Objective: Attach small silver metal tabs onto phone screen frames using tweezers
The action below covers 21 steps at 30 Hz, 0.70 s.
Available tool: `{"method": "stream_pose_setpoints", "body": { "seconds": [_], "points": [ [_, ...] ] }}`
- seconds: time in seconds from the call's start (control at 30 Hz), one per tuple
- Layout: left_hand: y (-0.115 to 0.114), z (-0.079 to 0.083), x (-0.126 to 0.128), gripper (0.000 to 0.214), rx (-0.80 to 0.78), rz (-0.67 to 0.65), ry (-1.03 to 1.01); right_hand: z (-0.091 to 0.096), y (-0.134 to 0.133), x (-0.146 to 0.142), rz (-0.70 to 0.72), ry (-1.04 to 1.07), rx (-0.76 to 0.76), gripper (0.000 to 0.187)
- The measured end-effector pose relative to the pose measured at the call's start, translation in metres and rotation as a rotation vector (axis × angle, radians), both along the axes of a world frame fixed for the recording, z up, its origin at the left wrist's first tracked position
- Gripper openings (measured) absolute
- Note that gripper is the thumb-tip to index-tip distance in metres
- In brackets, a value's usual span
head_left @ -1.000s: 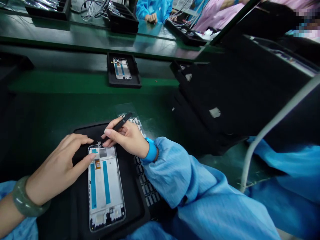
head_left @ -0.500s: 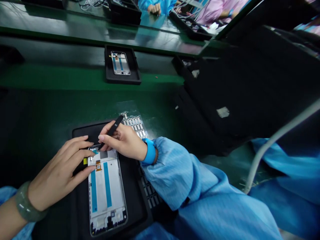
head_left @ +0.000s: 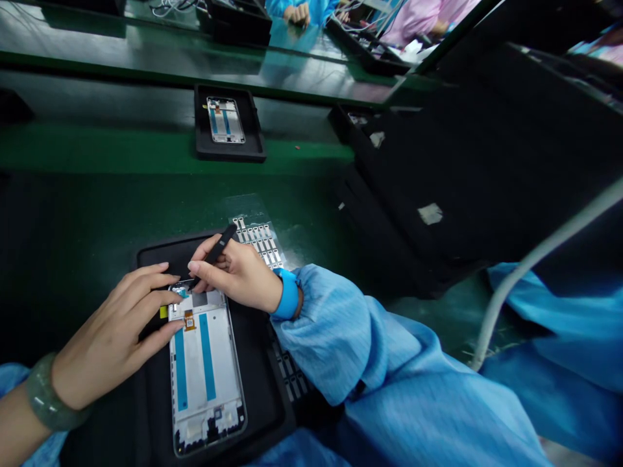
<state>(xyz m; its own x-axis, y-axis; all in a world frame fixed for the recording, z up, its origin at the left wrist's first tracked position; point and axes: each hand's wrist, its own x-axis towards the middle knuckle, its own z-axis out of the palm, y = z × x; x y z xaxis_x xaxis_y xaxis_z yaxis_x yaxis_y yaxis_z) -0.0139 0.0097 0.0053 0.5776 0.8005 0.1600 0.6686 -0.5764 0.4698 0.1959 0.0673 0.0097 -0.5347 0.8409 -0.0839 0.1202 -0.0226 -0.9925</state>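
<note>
A white phone frame (head_left: 207,376) with two blue strips lies in a black tray (head_left: 257,395) in front of me. My left hand (head_left: 114,334) rests on the frame's upper left corner, fingers spread and pressing on it, beside a small yellow tab. My right hand (head_left: 236,272) pinches black tweezers (head_left: 214,250) whose tip touches the top edge of the frame. A sheet of small grey parts (head_left: 260,237) lies just behind my right hand and runs under my blue sleeve.
A second black tray with a phone frame (head_left: 226,123) sits farther back on the green belt. Stacked black trays (head_left: 438,194) fill the right side. A grey cable (head_left: 535,253) crosses at right. Other people's hands (head_left: 296,13) work at the far bench.
My right hand and the tweezers shifted slightly left along the frame's top edge. My left hand slid down a little, uncovering a yellow tab at the frame's corner.
</note>
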Motion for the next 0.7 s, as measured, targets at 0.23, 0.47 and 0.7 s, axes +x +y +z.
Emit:
{"method": "stream_pose_setpoints", "body": {
  "seconds": [0.23, 0.47, 0.7],
  "points": [
    [0.0, 0.0, -0.001, 0.035, 0.031, -0.023, 0.049, 0.0, -0.002, -0.001, -0.012, -0.058, 0.069, 0.024],
    [-0.004, 0.005, 0.006, 0.034, 0.121, -0.001, 0.148, 0.002, -0.004, 0.002, 0.003, -0.12, 0.179, 0.021],
    [-0.01, 0.007, 0.014, 0.033, 0.23, 0.017, 0.221, 0.005, 0.0, -0.002, -0.208, 0.13, 0.012, 0.03]
  ]
}}
